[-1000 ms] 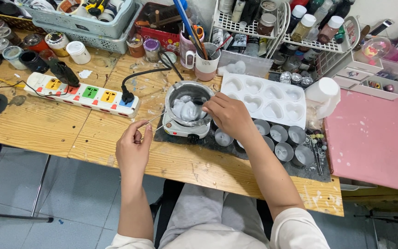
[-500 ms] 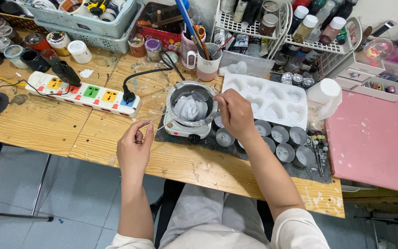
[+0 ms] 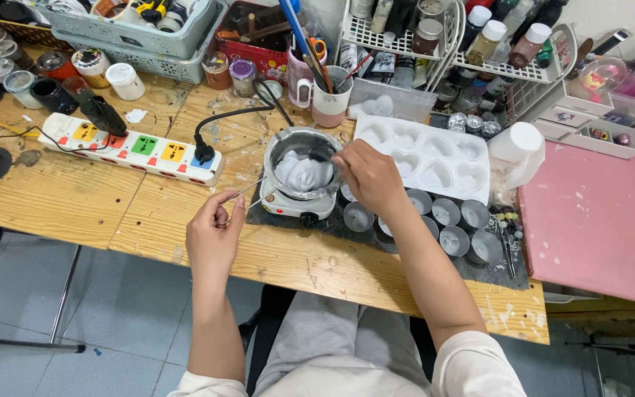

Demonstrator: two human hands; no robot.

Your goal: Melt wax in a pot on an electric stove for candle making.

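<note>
Cluttered wooden table (image 3: pixel 75 198) above a grey tiled floor; baskets, jars and bottle racks along the far edge. Left hand (image 3: pixel 214 239) pinched shut on the thin wire handle (image 3: pixel 248 195) of a small metal pot (image 3: pixel 304 170), which sits just right of that hand on a little white hotplate (image 3: pixel 295 207). Pot holds a pale grey-white mass (image 3: pixel 303 173). Right hand (image 3: pixel 372 180) closed around a dark stirrer (image 3: pixel 323 156), its tip in the pot at the mass's far right edge. Just right of the right hand: white heart-cavity mould (image 3: pixel 435 158). Near its wrist: a cluster of small metal cups (image 3: pixel 453 228) on a dark mat (image 3: pixel 406 250). Left of and beyond the left hand: white power strip (image 3: pixel 130 151), black plug inserted.
</note>
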